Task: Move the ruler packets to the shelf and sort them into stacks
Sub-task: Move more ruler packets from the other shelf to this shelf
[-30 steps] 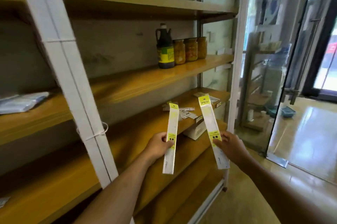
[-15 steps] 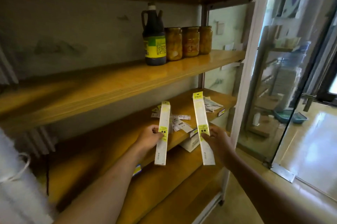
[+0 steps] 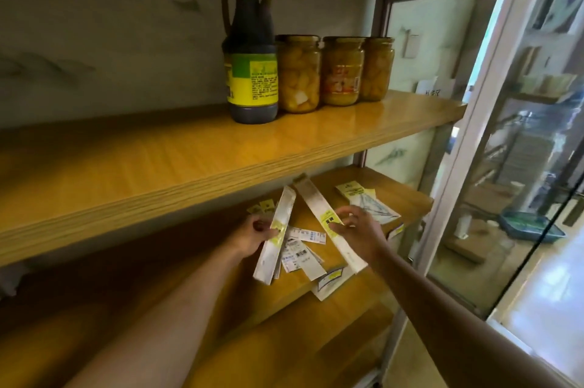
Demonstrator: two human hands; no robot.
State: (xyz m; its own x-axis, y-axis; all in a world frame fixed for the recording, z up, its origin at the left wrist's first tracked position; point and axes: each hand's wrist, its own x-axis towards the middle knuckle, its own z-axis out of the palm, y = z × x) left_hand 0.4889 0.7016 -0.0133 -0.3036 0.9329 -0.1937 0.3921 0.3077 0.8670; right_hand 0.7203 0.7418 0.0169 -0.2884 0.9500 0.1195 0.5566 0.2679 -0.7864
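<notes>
White ruler packets, one per hand, hung over the lower shelf [image 3: 379, 191], long axes pointing away. The left hand [image 3: 252, 234] gripped the left packet [image 3: 275, 234]; the right hand [image 3: 358, 229] pinched the right packet [image 3: 328, 223], nearer the loose packets [image 3: 300, 245] beneath.

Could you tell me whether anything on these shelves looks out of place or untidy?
Yes: small packets lie scattered at odd angles on the lower shelf, and one white packet juts over its front edge.

The wooden shelf [image 3: 284, 141] looks glossy; jars [image 3: 343, 70] at one o'clock are smooth glass; ruler packets [image 3: 275, 236] shine like plastic film.
</notes>
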